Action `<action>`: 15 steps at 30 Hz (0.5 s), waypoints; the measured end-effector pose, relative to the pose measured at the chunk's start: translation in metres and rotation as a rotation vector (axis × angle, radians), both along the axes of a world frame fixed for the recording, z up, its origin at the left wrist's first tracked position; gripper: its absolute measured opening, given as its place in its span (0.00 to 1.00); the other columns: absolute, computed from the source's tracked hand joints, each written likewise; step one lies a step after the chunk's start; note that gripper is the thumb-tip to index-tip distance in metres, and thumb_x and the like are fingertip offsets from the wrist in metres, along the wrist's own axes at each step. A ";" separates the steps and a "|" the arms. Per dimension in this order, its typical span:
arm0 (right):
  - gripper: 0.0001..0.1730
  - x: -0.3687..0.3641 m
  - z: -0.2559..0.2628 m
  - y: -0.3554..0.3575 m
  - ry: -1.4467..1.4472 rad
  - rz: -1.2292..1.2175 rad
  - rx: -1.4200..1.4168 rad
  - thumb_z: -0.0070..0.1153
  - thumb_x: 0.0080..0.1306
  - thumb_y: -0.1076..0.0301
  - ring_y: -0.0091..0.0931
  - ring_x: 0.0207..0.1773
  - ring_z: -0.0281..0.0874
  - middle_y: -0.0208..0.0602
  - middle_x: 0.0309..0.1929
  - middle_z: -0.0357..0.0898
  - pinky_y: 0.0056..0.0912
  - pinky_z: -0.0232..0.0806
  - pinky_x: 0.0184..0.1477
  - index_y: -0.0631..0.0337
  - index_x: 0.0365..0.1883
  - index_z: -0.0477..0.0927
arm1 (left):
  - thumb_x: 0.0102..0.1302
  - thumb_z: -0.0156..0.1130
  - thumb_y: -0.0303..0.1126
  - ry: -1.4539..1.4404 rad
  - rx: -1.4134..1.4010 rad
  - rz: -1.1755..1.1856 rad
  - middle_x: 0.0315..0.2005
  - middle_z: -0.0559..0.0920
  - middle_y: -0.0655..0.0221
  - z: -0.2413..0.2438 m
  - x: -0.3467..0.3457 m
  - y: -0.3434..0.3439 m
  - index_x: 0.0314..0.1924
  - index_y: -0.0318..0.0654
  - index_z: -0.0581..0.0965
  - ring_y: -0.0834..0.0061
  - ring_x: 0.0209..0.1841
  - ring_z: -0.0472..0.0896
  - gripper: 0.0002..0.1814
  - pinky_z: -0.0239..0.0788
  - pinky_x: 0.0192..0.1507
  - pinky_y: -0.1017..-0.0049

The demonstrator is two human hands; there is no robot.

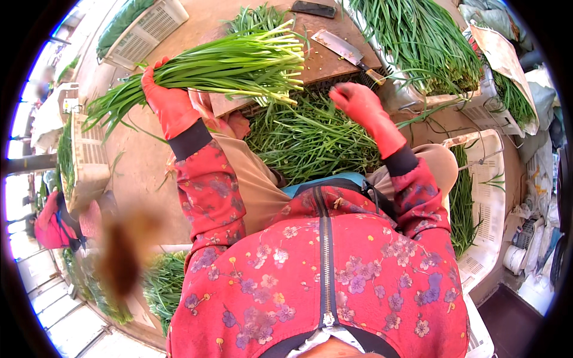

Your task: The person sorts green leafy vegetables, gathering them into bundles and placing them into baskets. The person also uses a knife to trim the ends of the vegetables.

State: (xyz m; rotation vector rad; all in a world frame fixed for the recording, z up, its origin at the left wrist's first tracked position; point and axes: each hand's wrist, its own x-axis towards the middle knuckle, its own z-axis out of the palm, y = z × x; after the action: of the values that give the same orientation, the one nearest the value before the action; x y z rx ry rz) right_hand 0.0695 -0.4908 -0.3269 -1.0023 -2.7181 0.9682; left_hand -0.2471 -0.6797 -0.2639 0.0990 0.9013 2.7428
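My left hand (pixel 168 105), in a red rubber glove, is shut around a large bunch of garlic chives (pixel 233 67). The pale cut ends point right and the leaf tips hang to the left. My right hand (pixel 365 109), gloved the same way, is raised above a heap of loose green leaves (pixel 318 138) between my knees. Its fingers are bunched and blurred, so I cannot tell if something small is in them. A cleaver (pixel 340 49) with a dark handle lies on a wooden board (pixel 320 65), just beyond my right hand. More chives (pixel 259 20) lie behind the held bunch.
A dark flat object (pixel 313 9) lies at the board's far edge. White plastic crates stand around me: one heaped with chives (pixel 421 44) at upper right, one beside my right knee (pixel 488 215), others at left (pixel 91 156). A dark blurred thing (pixel 127 255) hangs close to the camera.
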 end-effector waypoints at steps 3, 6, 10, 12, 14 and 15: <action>0.21 0.032 -0.022 0.019 -0.216 0.119 0.065 0.54 0.61 0.48 0.31 0.43 0.78 0.37 0.41 0.81 0.33 0.69 0.44 0.53 0.46 0.79 | 0.60 0.53 0.37 0.027 -0.016 -0.005 0.35 0.80 0.59 -0.001 -0.009 -0.003 0.34 0.36 0.73 0.58 0.42 0.77 0.11 0.69 0.48 0.59; 0.28 0.006 0.015 -0.014 0.271 0.191 -0.698 0.53 0.65 0.50 0.23 0.46 0.76 0.34 0.46 0.79 0.24 0.66 0.46 0.57 0.57 0.71 | 0.61 0.53 0.38 0.051 -0.030 0.015 0.35 0.80 0.59 0.009 0.000 -0.009 0.35 0.36 0.73 0.58 0.42 0.77 0.11 0.69 0.49 0.57; 0.21 -0.019 0.013 -0.048 0.381 0.302 -0.784 0.51 0.68 0.57 0.17 0.35 0.71 0.28 0.35 0.79 0.18 0.64 0.38 0.61 0.53 0.74 | 0.61 0.53 0.38 0.025 -0.030 -0.052 0.36 0.80 0.58 0.001 0.002 0.010 0.34 0.36 0.74 0.56 0.44 0.77 0.12 0.68 0.51 0.56; 0.15 -0.019 0.037 -0.056 0.203 0.214 -0.726 0.51 0.68 0.59 0.15 0.27 0.67 0.25 0.28 0.78 0.19 0.63 0.32 0.62 0.40 0.79 | 0.61 0.54 0.38 0.041 -0.029 -0.036 0.36 0.80 0.58 -0.002 -0.004 0.001 0.34 0.36 0.74 0.56 0.44 0.77 0.12 0.68 0.51 0.55; 0.15 -0.008 0.029 -0.047 0.243 0.149 -0.651 0.50 0.69 0.59 0.15 0.23 0.63 0.24 0.23 0.76 0.21 0.61 0.28 0.61 0.30 0.79 | 0.61 0.54 0.38 0.051 -0.021 -0.028 0.36 0.80 0.58 -0.002 -0.007 -0.001 0.33 0.36 0.74 0.56 0.44 0.77 0.12 0.68 0.51 0.55; 0.16 -0.001 0.016 -0.034 0.139 0.038 -0.656 0.48 0.69 0.60 0.15 0.24 0.65 0.23 0.23 0.76 0.21 0.61 0.28 0.60 0.28 0.79 | 0.61 0.54 0.38 0.055 -0.019 -0.023 0.36 0.80 0.58 -0.001 -0.008 -0.002 0.33 0.37 0.74 0.56 0.43 0.77 0.11 0.68 0.51 0.54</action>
State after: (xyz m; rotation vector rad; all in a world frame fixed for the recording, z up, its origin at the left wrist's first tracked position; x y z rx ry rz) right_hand 0.0684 -0.5246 -0.3111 -0.9021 -2.3414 1.9230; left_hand -0.2553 -0.6817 -0.2650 0.1813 0.9344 2.7223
